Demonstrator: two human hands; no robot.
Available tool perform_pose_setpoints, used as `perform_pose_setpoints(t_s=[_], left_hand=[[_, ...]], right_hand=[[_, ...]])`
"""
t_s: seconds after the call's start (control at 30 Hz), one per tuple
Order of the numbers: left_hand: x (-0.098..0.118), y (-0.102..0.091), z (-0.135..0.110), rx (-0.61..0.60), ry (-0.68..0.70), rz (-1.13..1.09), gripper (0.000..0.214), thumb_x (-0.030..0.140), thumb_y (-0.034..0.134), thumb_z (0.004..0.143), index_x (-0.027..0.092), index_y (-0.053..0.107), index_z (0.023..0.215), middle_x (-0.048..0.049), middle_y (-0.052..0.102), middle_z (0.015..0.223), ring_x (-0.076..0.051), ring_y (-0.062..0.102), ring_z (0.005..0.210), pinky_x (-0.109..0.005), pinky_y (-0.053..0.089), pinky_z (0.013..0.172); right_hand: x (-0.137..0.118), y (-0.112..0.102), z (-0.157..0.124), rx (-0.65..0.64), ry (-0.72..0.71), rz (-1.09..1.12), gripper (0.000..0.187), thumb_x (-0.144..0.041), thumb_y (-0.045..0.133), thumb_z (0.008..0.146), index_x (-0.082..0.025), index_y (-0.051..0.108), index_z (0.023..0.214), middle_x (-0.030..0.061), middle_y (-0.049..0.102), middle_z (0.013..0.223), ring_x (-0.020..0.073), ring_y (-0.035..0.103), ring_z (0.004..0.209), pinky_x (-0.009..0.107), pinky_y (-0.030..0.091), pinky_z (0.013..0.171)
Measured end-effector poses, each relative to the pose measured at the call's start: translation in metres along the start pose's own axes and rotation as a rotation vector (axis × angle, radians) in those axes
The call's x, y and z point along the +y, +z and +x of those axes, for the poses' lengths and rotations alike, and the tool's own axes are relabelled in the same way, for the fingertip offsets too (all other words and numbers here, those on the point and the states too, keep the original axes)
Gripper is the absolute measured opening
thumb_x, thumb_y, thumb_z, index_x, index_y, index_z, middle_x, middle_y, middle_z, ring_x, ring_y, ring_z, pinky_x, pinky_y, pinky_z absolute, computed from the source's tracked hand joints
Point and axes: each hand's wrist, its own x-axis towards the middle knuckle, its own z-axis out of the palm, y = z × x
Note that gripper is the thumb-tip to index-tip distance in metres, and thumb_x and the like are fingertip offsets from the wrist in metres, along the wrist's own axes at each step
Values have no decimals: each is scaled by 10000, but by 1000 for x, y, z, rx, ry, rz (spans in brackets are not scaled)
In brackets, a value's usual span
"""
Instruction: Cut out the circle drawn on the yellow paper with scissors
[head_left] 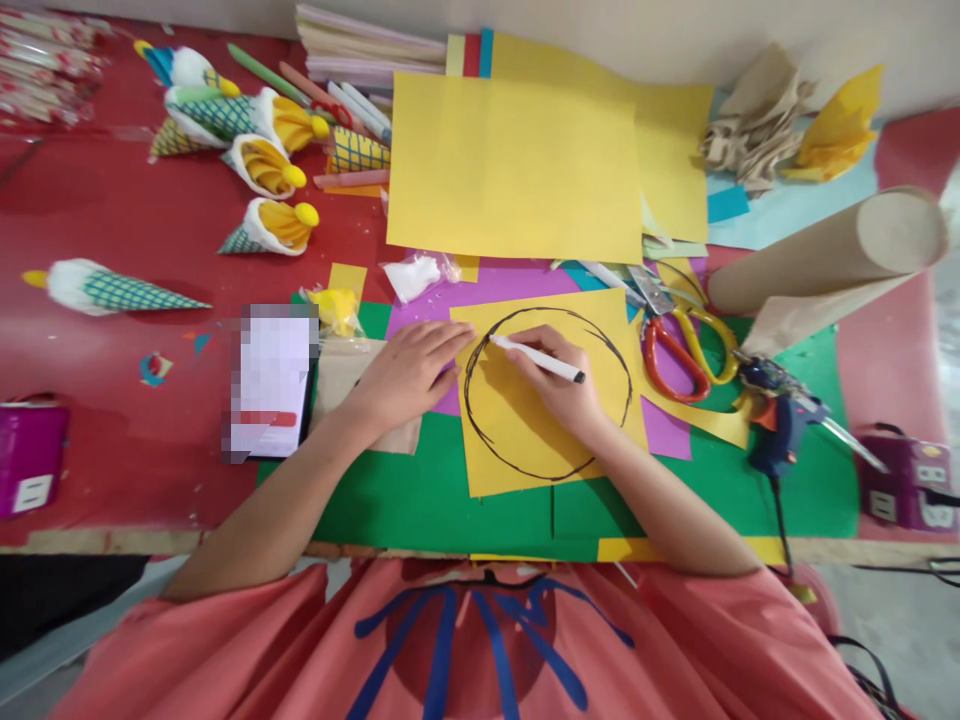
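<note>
The right hand [566, 385] is closed around a white marker [538, 359], gripping it like a pen, with the dark cap end pointing to the right and the other end resting near the top left of a black circle [626, 375] drawn on a yellow sheet [525, 450]. The sheet lies on green paper [420, 500] in the middle of the worktop [112, 220], with a purple sheet [480, 285] showing at its upper edge. The left hand [412, 368] lies flat with fingers spread, holding nothing, pressing down at the sheet's left edge and partly on a brown paper piece [345, 375]. To draw the line well, I judge that the flat hand should bear down firmly so the loose sheet does not slide on the smooth paper below, and that the marker should follow the existing line in one even sweep, since the ring already looks doubled in places, notably on the left and the bottom. The wrist covers the circle's lower right, so the sheet may need turning rather than the arm twisting. Scissors [686, 350] with red and yellow handles lie just right of the sheet, and a blue glue gun [772, 420] sits beyond them, both clear of the drawing arm. A phone [270, 385] lies to the left, and paper cones [262, 165] stand well apart at the far left.
</note>
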Motion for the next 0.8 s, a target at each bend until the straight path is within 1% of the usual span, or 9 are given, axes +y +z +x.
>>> perform_pose_setpoints(t_s=[0.17,0.23,0.3,0.4,0.47,0.53,0.63,0.73,0.8], left_hand=[[0,0,0,-6,-6,2,449,228,437,975,164,537,1407,-134,593,1428,-295,540,1324,-509,432,1110],[0,-1,0,-7,-6,6,449,222,436,972,165,539,1406,-137,594,1426,-295,540,1324,-510,432,1109],[1,-1,0,-7,3,9,448,214,431,971,168,545,1402,-140,597,1419,-297,541,1321,-512,438,1102],[2,-2,0,4,12,47,430,201,434,963,159,572,1368,-146,619,1379,-305,561,1287,-507,458,1073],[2,-2,-1,23,1,80,404,205,456,951,147,603,1322,-156,646,1318,-318,591,1233,-512,478,1037],[3,-2,-2,67,-19,69,363,223,475,949,155,627,1272,-148,669,1256,-313,620,1176,-503,495,1006],[3,-4,-5,216,-92,-114,274,270,488,970,196,628,1194,-100,692,1188,-249,652,1117,-426,527,972],[-1,-18,-7,498,-265,-450,175,313,443,1006,223,584,1058,-34,701,1027,-153,683,933,-323,566,854],[-6,-33,-10,667,-345,-625,163,322,417,1015,226,540,969,2,671,928,-107,655,796,-285,567,781]], right_hand=[[3,1,1,-90,-52,-54,212,-377,666,879,-200,702,990,57,764,930,174,705,803,291,527,715],[4,-1,3,-35,-58,-78,194,-368,664,881,-203,699,977,55,762,937,175,705,811,291,531,724],[4,-8,6,82,-46,-97,187,-372,654,888,-209,690,973,54,760,948,180,705,823,297,536,728],[-1,-26,6,233,-38,-84,271,-435,595,931,-227,654,1094,49,758,957,176,711,789,297,539,680],[-6,-39,2,242,-43,-69,334,-467,501,984,-235,614,1197,47,758,933,165,713,721,286,530,619],[-10,-47,-6,191,-65,-154,316,-456,492,995,-232,633,1168,54,759,908,184,728,751,304,551,646],[-11,-48,-21,61,-194,-428,256,-380,568,966,-216,653,1144,111,755,1044,274,719,1012,425,574,876],[-5,-40,-35,-61,-321,-622,399,-349,608,940,-204,570,1309,167,685,1277,369,549,1324,550,498,1047],[1,-36,-42,-123,-348,-676,491,-344,615,937,-203,499,1393,176,620,1387,393,443,1419,593,467,1081]])
